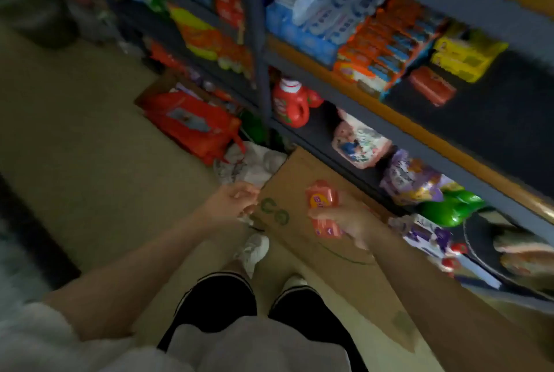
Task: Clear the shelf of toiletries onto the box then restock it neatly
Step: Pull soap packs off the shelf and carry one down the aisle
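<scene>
Right hand: my right hand (344, 218) is low over the cardboard box (314, 236), its grip clamped on orange packets (322, 200); thumb on the near side, fingers behind them. A second packet shows under the hand, toward the wrist.
Left hand: my left hand (236, 197) is at the box's left edge, beside the printed green mark; fingers curled, but blur hides whether the grip holds anything, so I cannot tell.
Cardboard box: flat brown top, lying on the floor against the foot of the shelf unit (263, 71), running from beside my shoes toward the shelf post.
Shelf being cleared: the middle shelf (479, 107) is dark and mostly bare on its right part; blue packs (299, 26), orange-and-blue boxes (380, 50), yellow boxes (464, 53) and one red pack (431, 86) sit on it.
Shelf below: a red bottle (290, 101), a pink pack (359, 143), purple packs (416, 179) and green bottles (449, 206) in a row.
Floor: red bags (192, 122) lie left of the shelf post, with white crumpled plastic (251, 161) just beyond the box's far corner.
Me: black shorts, white shoes, one shoe (254, 251) touching the box's near-left edge.
Sharpness: the whole view is motion-blurred; labels are unreadable.
</scene>
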`<state>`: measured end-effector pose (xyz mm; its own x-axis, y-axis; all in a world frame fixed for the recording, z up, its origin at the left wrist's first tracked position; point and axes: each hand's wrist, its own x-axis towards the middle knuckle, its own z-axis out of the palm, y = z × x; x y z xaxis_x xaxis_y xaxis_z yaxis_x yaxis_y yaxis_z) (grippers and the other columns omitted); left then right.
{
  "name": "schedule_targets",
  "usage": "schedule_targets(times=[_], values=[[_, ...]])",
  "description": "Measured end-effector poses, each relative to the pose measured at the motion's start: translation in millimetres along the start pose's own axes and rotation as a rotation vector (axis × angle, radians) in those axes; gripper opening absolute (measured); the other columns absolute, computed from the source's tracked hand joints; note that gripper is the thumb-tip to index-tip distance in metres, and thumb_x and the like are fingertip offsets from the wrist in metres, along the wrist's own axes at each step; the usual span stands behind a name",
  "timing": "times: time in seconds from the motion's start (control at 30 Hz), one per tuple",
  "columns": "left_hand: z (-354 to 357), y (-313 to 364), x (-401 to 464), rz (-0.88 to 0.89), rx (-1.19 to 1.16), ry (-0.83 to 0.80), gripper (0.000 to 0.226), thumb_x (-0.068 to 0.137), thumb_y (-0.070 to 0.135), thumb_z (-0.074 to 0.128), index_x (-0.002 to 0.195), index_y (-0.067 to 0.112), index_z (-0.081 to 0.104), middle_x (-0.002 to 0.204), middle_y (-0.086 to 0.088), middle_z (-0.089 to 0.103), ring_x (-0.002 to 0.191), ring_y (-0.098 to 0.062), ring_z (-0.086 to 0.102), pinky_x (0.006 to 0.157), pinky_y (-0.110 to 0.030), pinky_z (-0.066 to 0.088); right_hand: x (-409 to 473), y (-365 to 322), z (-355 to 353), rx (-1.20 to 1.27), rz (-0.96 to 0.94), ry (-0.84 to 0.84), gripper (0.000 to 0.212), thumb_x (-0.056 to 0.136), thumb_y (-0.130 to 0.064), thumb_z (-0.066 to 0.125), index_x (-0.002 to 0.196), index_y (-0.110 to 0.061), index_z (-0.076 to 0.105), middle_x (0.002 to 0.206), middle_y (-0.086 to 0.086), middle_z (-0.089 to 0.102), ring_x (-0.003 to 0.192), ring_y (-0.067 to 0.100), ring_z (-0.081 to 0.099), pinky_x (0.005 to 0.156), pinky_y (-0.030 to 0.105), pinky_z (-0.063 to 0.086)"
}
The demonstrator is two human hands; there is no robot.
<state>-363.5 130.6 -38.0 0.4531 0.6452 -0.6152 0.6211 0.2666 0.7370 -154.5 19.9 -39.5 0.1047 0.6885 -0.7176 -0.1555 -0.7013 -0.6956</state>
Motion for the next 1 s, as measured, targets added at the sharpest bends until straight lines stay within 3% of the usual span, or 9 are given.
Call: schedule_targets(times=[0.1, 0.17, 0.27, 0.37, 0.47, 0.57, 0.7, 0.83, 1.0], values=[[-58.9, -54.6, -25.7, -0.114, -0.070, 0.248, 0.010, 0.093, 0.013, 0.053, 0.086, 0.016, 0.059, 0.078, -0.001, 0.060, 0.064, -0.009, 0.055, 0.063, -0.022, 0.042, 28.8, -31.7, 53.5, -0.102, -0.015, -0.111, 0.032, 0.081, -0.003, 0.068, 0.102, -0.024, 0.057, 0.087, 0.003, 0.062, 0.076, 0.020, 0.062, 0.065, 0.030, 0.055], [-94.1, -91.0, -44.0, -0.187, -0.131, 0.383, 0.008, 0.093, 0.011, 0.051, 0.092, 0.013, 0.058, 0.082, -0.004, 0.060, 0.067, -0.013, 0.054, 0.063, -0.023, 0.042, 48.9, -55.0, 98.1, -0.180, -0.049, -0.173, 0.034, 0.082, -0.007, 0.068, 0.110, -0.021, 0.057, 0.088, 0.003, 0.063, 0.078, 0.020, 0.063, 0.066, 0.032, 0.055], [-142.8, -145.7, -69.9, -0.310, -0.247, 0.558, 0.012, 0.094, 0.006, 0.048, 0.100, 0.011, 0.057, 0.084, -0.005, 0.059, 0.066, -0.014, 0.053, 0.061, -0.023, 0.041, 81.8, -90.7, 174.3, -0.276, -0.079, -0.234, 0.025, 0.085, -0.011, 0.066, 0.107, -0.018, 0.059, 0.079, 0.000, 0.063, 0.067, 0.013, 0.060, 0.054, 0.022, 0.052], [-190.8, -192.4, -90.0, -0.404, -0.358, 0.671, 0.012, 0.094, 0.008, 0.049, 0.102, 0.010, 0.057, 0.085, -0.006, 0.060, 0.069, -0.017, 0.055, 0.061, -0.025, 0.042, 116.6, -126.3, 255.5, -0.381, -0.154, -0.340, 0.022, 0.085, -0.010, 0.065, 0.106, -0.013, 0.060, 0.081, 0.001, 0.062, 0.072, 0.015, 0.060, 0.065, 0.027, 0.052], [-250.3, -228.3, -98.1, -0.469, -0.430, 0.737, 0.010, 0.094, 0.009, 0.050, 0.099, 0.009, 0.058, 0.087, -0.008, 0.061, 0.069, -0.019, 0.055, 0.062, -0.027, 0.042, 156.1, -162.7, 336.5, -0.466, -0.237, -0.384, 0.022, 0.085, -0.010, 0.066, 0.104, -0.016, 0.057, 0.083, -0.001, 0.061, 0.072, 0.010, 0.058, 0.064, 0.021, 0.048], [-323.6, -253.6, -91.9, -0.490, -0.405, 0.751, 0.009, 0.093, 0.009, 0.051, 0.095, 0.009, 0.060, 0.088, -0.009, 0.061, 0.068, -0.018, 0.055, 0.067, -0.029, 0.043, 198.9, -194.3, 410.8, -0.564, -0.307, -0.338, 0.027, 0.082, -0.013, 0.068, 0.107, -0.015, 0.058, 0.088, 0.002, 0.063, 0.079, 0.017, 0.059, 0.076, 0.033, 0.049], [-427.0, -246.9, -69.7, -0.413, -0.298, 0.791, 0.020, 0.093, 0.017, 0.053, 0.110, 0.009, 0.060, 0.095, -0.004, 0.063, 0.083, -0.019, 0.061, 0.074, -0.028, 0.047, 258.7, -234.3, 479.1, -0.713, -0.392, -0.259, 0.016, 0.080, -0.019, 0.070, 0.088, -0.021, 0.056, 0.080, 0.001, 0.061, 0.070, 0.016, 0.056, 0.064, 0.031, 0.045], [-524.2, -204.5, -31.3, -0.253, -0.181, 0.827, 0.017, 0.093, 0.020, 0.053, 0.109, 0.019, 0.059, 0.096, -0.001, 0.063, 0.089, -0.016, 0.060, 0.072, -0.023, 0.042, 316.6, -286.2, 507.8, -0.931, -0.442, -0.188, 0.030, 0.082, -0.021, 0.069, 0.108, -0.010, 0.058, 0.097, 0.002, 0.061, 0.087, 0.014, 0.053, 0.068, 0.023, 0.036], [-641.2, -160.8, 37.3, -0.082, -0.097, 0.828, 0.020, 0.092, 0.019, 0.054, 0.111, 0.016, 0.061, 0.097, 0.003, 0.062, 0.086, -0.012, 0.060, 0.072, -0.014, 0.046, 407.9, -363.9, 533.7, -0.990, -0.430, -0.136, 0.037, 0.082, -0.019, 0.069, 0.116, -0.008, 0.059, 0.108, 0.006, 0.063, 0.102, 0.021, 0.057, 0.075, 0.022, 0.036]])
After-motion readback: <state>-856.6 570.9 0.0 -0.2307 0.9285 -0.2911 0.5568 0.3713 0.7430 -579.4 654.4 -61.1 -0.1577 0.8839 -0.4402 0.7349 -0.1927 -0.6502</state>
